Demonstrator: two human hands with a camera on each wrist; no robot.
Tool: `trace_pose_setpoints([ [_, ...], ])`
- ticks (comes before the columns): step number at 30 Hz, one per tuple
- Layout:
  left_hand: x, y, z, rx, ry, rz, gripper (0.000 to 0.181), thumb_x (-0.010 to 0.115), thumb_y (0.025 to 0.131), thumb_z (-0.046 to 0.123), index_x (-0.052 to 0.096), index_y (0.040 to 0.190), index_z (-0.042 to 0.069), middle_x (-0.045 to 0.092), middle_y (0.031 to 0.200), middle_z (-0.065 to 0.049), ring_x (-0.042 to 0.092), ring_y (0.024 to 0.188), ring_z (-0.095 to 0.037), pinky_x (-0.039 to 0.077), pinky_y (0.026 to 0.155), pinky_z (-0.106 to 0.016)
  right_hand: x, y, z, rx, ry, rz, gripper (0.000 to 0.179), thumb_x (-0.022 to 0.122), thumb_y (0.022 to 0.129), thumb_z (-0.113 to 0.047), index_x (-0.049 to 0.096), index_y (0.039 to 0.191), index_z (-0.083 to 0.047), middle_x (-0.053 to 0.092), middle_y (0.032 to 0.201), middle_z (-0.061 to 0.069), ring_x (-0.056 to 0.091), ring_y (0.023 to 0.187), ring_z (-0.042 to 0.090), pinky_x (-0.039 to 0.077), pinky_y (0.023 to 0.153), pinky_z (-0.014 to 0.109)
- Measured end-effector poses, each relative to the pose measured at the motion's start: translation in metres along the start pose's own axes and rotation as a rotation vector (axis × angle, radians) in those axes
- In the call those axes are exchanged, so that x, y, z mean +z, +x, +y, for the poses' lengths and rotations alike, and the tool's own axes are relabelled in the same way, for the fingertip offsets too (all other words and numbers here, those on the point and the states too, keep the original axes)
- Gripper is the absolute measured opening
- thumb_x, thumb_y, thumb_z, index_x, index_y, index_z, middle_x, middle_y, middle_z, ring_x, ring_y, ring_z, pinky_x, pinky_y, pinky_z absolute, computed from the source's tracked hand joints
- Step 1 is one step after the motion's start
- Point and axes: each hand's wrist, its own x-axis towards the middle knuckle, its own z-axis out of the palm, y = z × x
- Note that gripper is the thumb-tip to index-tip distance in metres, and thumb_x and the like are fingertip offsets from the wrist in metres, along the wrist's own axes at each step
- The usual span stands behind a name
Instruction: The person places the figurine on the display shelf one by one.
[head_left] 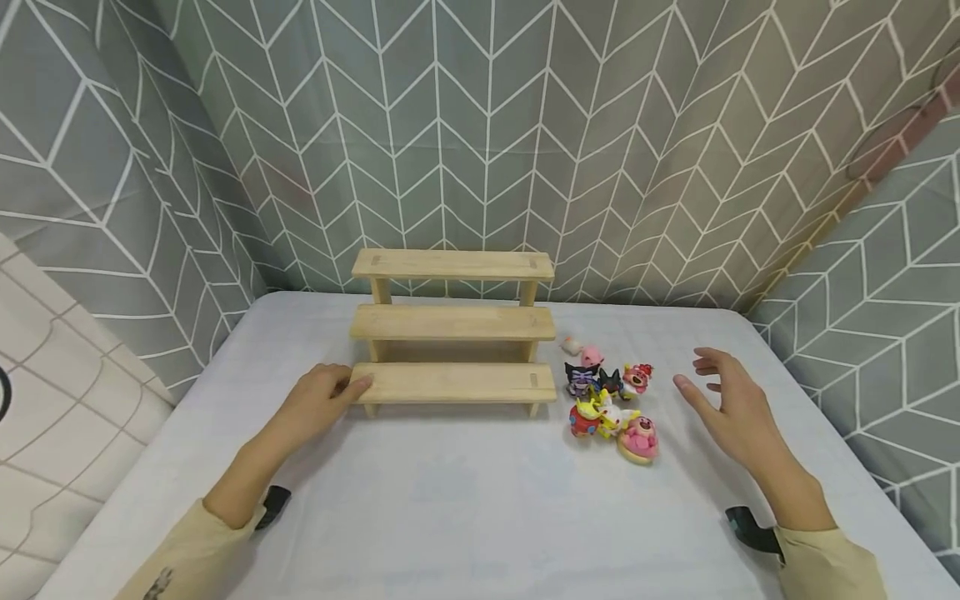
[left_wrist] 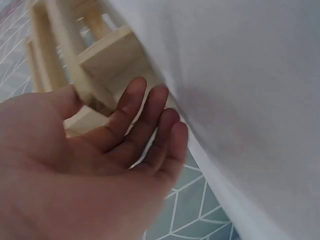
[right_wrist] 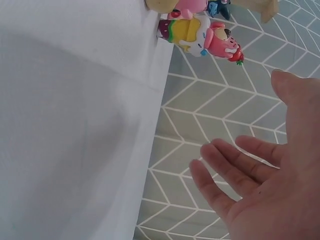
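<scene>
A three-tier wooden display stand [head_left: 453, 383] stands toward the back of the table. My left hand [head_left: 318, 400] is at the left end of its lowest step, thumb on top of the board. In the left wrist view that hand [left_wrist: 115, 145] pinches the board's end [left_wrist: 100, 97] between thumb and fingers. To the right of the stand several small toy figures cluster, among them a pink bear figure [head_left: 639, 439], a purple-and-black figure [head_left: 581, 379] and a red-hatted figure [head_left: 637, 379]. My right hand [head_left: 731, 408] hovers right of them, fingers spread and holding nothing.
A white cloth [head_left: 450, 517] covers the table. Grey curtains with white zigzag lines [head_left: 480, 125] hang behind and at the sides. White tile-patterned material [head_left: 67, 417] lies at the left. Dark wrist cameras [head_left: 752, 530] sit under both wrists.
</scene>
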Motion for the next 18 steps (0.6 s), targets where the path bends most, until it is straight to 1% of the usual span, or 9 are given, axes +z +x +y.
trace_pose_setpoints([
  [1, 0.000, 0.000, -0.003, -0.022, -0.039, -0.010, 0.042, 0.058, 0.109, 0.040, 0.059, 0.079, 0.011, 0.049, 0.073, 0.000, 0.044, 0.073, -0.018, 0.038, 0.066, -0.033, 0.000, 0.000, -0.001, -0.003, 0.001, 0.005, 0.060, 0.067, 0.105, -0.032, 0.044, 0.147, 0.003, 0.061, 0.128, 0.025, 0.058, 0.119, 0.042, 0.049, 0.095, 0.059],
  [2, 0.000, -0.001, -0.007, -0.039, -0.077, -0.023, 0.043, 0.058, 0.109, 0.042, 0.058, 0.080, 0.011, 0.048, 0.073, 0.001, 0.043, 0.072, -0.017, 0.037, 0.064, -0.031, 0.000, 0.000, -0.002, -0.006, 0.000, 0.010, 0.058, 0.068, 0.104, -0.031, 0.046, 0.146, 0.002, 0.062, 0.126, 0.024, 0.059, 0.118, 0.041, 0.053, 0.095, 0.052],
  [4, 0.000, -0.001, -0.012, -0.068, -0.142, -0.053, 0.046, 0.056, 0.109, 0.046, 0.056, 0.082, 0.010, 0.046, 0.072, 0.000, 0.042, 0.070, -0.017, 0.036, 0.061, -0.030, 0.000, 0.000, -0.003, -0.009, 0.008, 0.031, 0.051, 0.070, 0.103, -0.030, 0.052, 0.140, 0.000, 0.066, 0.121, 0.021, 0.063, 0.114, 0.038, 0.056, 0.092, 0.033],
  [6, 0.001, -0.002, -0.017, -0.084, -0.196, -0.071, 0.045, 0.056, 0.109, 0.048, 0.059, 0.087, 0.010, 0.052, 0.076, -0.001, 0.045, 0.073, -0.017, 0.038, 0.062, -0.029, -0.001, -0.001, -0.005, -0.011, 0.006, 0.049, 0.041, 0.070, 0.103, -0.031, 0.059, 0.132, -0.003, 0.070, 0.114, 0.017, 0.066, 0.107, 0.036, 0.051, 0.086, 0.016],
  [8, 0.003, -0.002, -0.020, -0.092, -0.242, -0.085, 0.045, 0.055, 0.109, 0.049, 0.064, 0.091, 0.009, 0.057, 0.081, -0.003, 0.048, 0.078, -0.018, 0.040, 0.066, -0.030, -0.002, -0.001, -0.006, -0.016, 0.005, 0.052, 0.032, 0.070, 0.103, -0.032, 0.066, 0.122, -0.007, 0.074, 0.108, 0.013, 0.069, 0.101, 0.033, 0.045, 0.082, 0.008],
  [9, 0.003, -0.002, -0.021, -0.096, -0.261, -0.090, 0.044, 0.055, 0.109, 0.049, 0.066, 0.094, 0.008, 0.060, 0.084, -0.004, 0.050, 0.081, -0.018, 0.041, 0.068, -0.030, -0.002, -0.001, -0.007, -0.020, 0.005, 0.046, 0.027, 0.070, 0.103, -0.031, 0.069, 0.118, -0.009, 0.075, 0.105, 0.010, 0.070, 0.098, 0.031, 0.046, 0.081, 0.009],
  [12, 0.005, -0.004, -0.022, -0.097, -0.299, -0.094, 0.043, 0.054, 0.110, 0.047, 0.070, 0.102, 0.008, 0.065, 0.093, -0.006, 0.053, 0.089, -0.019, 0.043, 0.075, -0.029, -0.002, -0.002, -0.009, -0.030, 0.004, -0.018, 0.019, 0.071, 0.102, -0.031, 0.074, 0.111, -0.015, 0.078, 0.101, 0.005, 0.072, 0.091, 0.027, 0.054, 0.080, 0.022],
  [15, 0.006, -0.005, -0.023, -0.098, -0.320, -0.092, 0.043, 0.054, 0.110, 0.047, 0.072, 0.106, 0.008, 0.071, 0.100, -0.005, 0.057, 0.096, -0.018, 0.045, 0.083, -0.028, 0.000, -0.002, -0.013, -0.045, 0.022, -0.125, 0.017, 0.073, 0.101, -0.031, 0.076, 0.110, -0.017, 0.079, 0.103, 0.001, 0.073, 0.092, 0.025, 0.057, 0.080, 0.036],
  [18, 0.007, -0.005, -0.024, -0.103, -0.326, -0.089, 0.044, 0.053, 0.110, 0.049, 0.072, 0.106, 0.009, 0.074, 0.103, -0.004, 0.059, 0.101, -0.017, 0.046, 0.087, -0.028, 0.001, -0.002, -0.016, -0.074, 0.061, -0.235, 0.019, 0.074, 0.100, -0.031, 0.077, 0.112, -0.016, 0.078, 0.104, -0.001, 0.072, 0.092, 0.018, 0.059, 0.082, 0.041],
])
